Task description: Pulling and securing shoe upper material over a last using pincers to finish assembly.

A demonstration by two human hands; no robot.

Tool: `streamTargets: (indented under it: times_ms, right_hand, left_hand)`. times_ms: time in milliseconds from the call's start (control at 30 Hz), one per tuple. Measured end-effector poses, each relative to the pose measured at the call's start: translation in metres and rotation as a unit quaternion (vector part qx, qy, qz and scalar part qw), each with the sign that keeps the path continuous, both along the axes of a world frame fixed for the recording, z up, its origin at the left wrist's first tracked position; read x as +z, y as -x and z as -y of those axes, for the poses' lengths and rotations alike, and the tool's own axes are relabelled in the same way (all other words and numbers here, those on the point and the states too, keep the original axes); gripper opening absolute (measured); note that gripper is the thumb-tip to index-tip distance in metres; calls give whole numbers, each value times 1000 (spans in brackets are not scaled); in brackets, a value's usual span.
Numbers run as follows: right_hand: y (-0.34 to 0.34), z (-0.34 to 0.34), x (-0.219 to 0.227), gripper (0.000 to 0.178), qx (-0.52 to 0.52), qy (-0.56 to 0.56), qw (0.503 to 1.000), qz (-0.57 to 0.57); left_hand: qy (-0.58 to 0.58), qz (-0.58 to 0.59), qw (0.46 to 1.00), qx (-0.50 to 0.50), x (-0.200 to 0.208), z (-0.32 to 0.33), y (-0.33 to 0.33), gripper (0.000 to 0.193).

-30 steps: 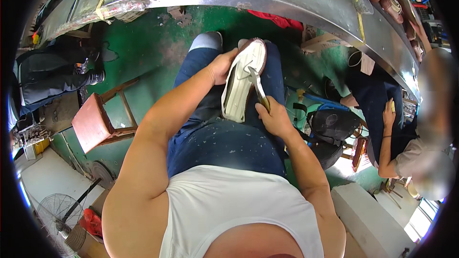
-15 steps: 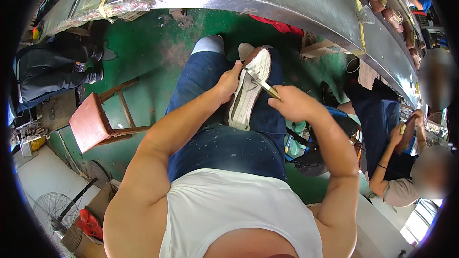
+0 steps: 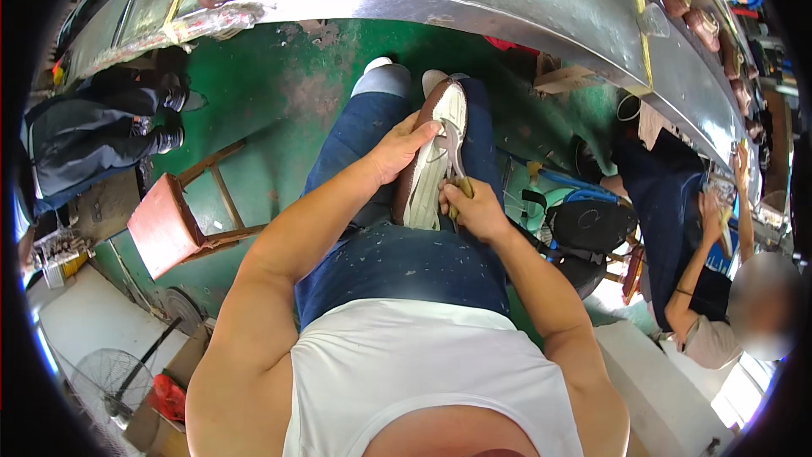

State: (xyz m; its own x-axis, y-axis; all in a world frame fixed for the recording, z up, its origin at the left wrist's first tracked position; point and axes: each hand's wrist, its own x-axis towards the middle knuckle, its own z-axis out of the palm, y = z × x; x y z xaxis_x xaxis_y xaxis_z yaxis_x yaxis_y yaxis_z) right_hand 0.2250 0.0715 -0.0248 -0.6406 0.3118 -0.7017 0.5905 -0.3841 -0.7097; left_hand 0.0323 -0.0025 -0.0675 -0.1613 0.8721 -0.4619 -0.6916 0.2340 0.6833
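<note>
We see the left hand [image 3: 404, 151] reaching forward with its forearm slanting in from the lower left, the fingers wrapped around the far side of a brown shoe [image 3: 428, 188] and the thumb pressed on its pale underside. The right hand [image 3: 478, 210] is curled around the handle of a pincer-like metal tool [image 3: 456, 152], elbow bent and out to the side; the tool's head points away from the body and lies against the shoe near the left thumb. We cannot tell whether the tool's jaws are closed on anything.

The shoe lies sole up, lengthwise along the lap, between the thighs of the blue jeans [image 3: 397, 267], toe toward the knees.

Beyond the knees we see green floor [image 3: 292, 76] reaching to the front edge of a metal workbench [image 3: 507, 0], well apart from both hands. To the left, a stool with a pink seat [image 3: 163, 224] stands past the left forearm, floor between them. On the right, a black bag [image 3: 590, 218] sits near the right forearm, leaving that side tighter, and a co-worker's dark trousers [image 3: 660, 195] show farther out.
</note>
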Motion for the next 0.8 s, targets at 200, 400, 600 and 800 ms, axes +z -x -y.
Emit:
streamTargets:
  times_ms: [200, 400, 600, 800]
  right_hand:
    - [-27, -60, -2, 35, -44, 331, 939, -78]
    - [9, -77, 53, 46, 77, -218, 970, -77]
    - [42, -105, 66, 47, 345, -340, 873, 54]
    - [28, -97, 69, 39, 255, -243, 934, 64]
  left_hand:
    - [73, 72, 995, 2, 15, -18, 7, 46]
    - [112, -20, 992, -46, 28, -28, 4, 42]
    - [67, -41, 989, -123, 26, -26, 9, 53]
    - [81, -40, 985, -146, 29, -25, 15, 54]
